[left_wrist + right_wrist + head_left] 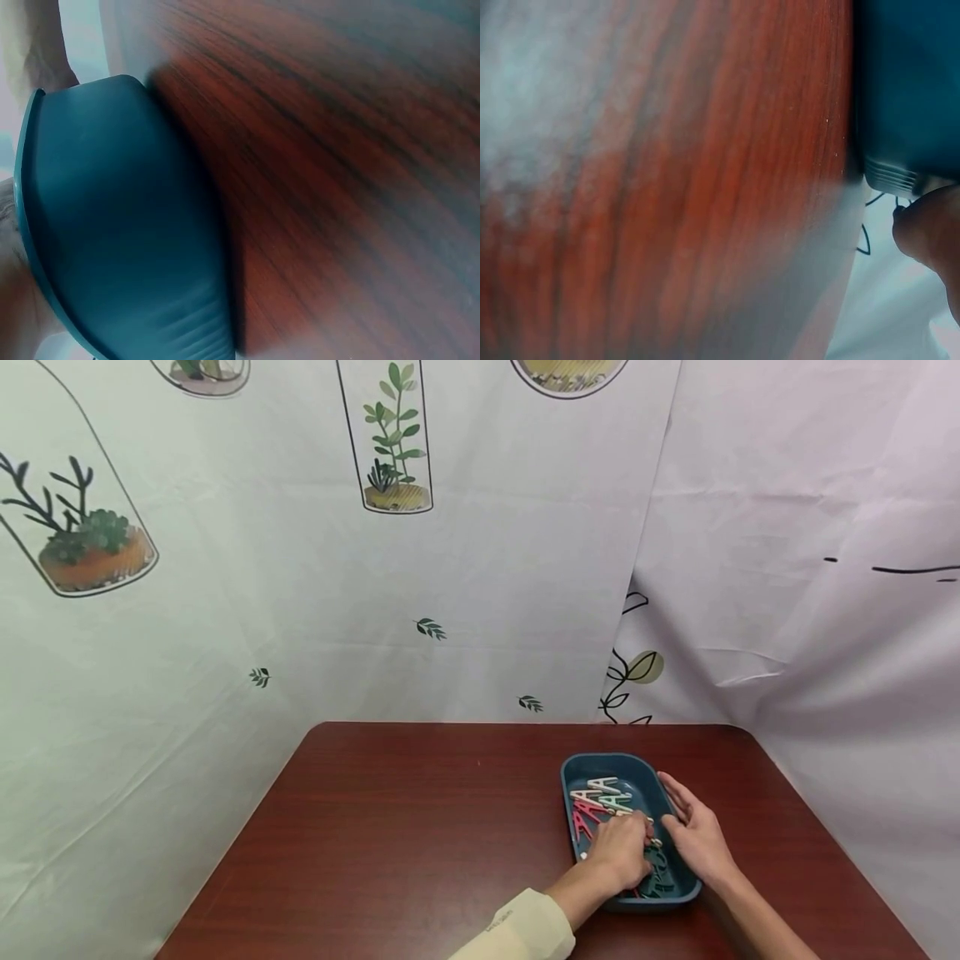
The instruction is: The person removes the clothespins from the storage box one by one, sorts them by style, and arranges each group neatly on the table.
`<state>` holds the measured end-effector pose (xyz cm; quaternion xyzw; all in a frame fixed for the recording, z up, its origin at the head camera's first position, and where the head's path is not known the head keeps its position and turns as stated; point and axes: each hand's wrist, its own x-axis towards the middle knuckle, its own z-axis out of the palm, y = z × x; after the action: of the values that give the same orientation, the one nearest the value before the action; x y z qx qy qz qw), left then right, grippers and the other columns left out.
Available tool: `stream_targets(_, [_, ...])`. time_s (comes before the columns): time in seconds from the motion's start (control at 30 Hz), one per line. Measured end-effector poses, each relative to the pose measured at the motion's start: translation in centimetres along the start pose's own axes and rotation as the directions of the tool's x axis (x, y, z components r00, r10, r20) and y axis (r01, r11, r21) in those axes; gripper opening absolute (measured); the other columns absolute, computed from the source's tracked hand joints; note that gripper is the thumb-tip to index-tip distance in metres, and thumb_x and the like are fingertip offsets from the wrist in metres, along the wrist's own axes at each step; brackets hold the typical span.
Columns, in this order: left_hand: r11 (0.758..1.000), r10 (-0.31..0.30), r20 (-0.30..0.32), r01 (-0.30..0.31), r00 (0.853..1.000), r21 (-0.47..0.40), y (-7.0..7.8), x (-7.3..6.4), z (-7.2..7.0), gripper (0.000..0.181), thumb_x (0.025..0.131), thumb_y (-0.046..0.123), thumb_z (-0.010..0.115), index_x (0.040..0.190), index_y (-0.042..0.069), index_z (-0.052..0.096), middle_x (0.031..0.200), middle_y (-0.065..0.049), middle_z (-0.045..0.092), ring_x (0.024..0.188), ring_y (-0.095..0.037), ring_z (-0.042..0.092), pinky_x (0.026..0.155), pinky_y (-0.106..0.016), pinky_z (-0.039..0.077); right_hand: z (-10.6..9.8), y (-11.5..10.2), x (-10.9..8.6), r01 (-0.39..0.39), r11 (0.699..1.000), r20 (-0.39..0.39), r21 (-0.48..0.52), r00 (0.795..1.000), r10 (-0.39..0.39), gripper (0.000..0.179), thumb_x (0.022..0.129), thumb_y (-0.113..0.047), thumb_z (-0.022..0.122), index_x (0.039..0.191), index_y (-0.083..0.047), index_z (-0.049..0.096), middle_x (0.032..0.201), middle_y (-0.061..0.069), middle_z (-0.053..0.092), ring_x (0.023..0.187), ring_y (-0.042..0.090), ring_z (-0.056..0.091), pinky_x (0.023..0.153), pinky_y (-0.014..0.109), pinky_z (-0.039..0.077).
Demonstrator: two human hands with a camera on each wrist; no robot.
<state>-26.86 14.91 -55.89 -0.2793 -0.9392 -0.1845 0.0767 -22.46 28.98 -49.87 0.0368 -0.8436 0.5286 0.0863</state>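
Note:
A dark blue tray (630, 903) stands on the table's right side with several plastic clothespins inside. White clothespins (602, 784) lie at its far end, pink ones (582, 822) along the left and dark green ones (658, 872) near the front right. My left hand (618, 852) reaches down among them with bent fingers; I cannot tell whether it holds one. Against the tray's right side rests my right hand (701, 839), fingers extended along the outer wall, thumb over the rim. The left wrist view shows the tray's outer wall (127, 217); the right wrist view shows a finger (934, 232) beside the wall.
The reddish-brown wooden table (390, 835) stretches left of the tray and a narrower strip runs along its right. Behind the table's far edge hangs a pale cloth (480, 577) printed with plants and jars. A cream sleeve (525, 931) covers the left forearm.

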Motion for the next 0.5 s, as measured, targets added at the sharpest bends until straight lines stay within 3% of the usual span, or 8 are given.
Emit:
stream_targets(0.27, [0.989, 0.033, 0.016, -0.031, 0.999, -0.141, 0.0, 0.2, -0.1, 0.041, 0.076, 0.026, 0.098, 0.104, 0.029, 0.067, 0.082, 0.03, 0.058, 0.076, 0.013, 0.053, 0.075, -0.013, 0.046, -0.1, 0.0, -0.3, 0.004, 1.0, -0.011, 0.001, 1.0, -0.004, 0.065, 0.103, 0.011, 0.049, 0.164, 0.004, 0.028, 0.167, 0.029, 0.031, 0.149, 0.051, 0.034, 0.092, 0.002, 0.039])
stream_targets(0.37, [0.978, 0.028, 0.024, -0.022, 0.999, -0.207, 0.3, -0.2, -0.9, 0.037, 0.078, 0.02, 0.096, 0.103, 0.029, 0.07, 0.082, 0.03, 0.059, 0.074, 0.016, 0.051, 0.077, -0.011, 0.045, -0.1, 0.0, -0.2, -0.002, 1.0, -0.009, 0.001, 1.0, 0.002, 0.065, 0.102, 0.012, 0.048, 0.164, 0.004, 0.028, 0.167, 0.03, 0.031, 0.15, 0.051, 0.034, 0.094, 0.004, 0.039])
stream_targets(0.5, [0.959, -0.002, 0.056, 0.018, 0.998, -0.284, 1.2, -1.0, -3.6, 0.032, 0.079, 0.013, 0.094, 0.098, 0.028, 0.072, 0.079, 0.027, 0.063, 0.072, 0.014, 0.055, 0.078, -0.014, 0.049, 0.0, -0.2, -0.1, -0.001, 1.0, 0.0, 0.008, 1.0, 0.001, 0.065, 0.103, 0.012, 0.048, 0.164, 0.004, 0.028, 0.168, 0.029, 0.031, 0.15, 0.05, 0.034, 0.096, 0.006, 0.04])
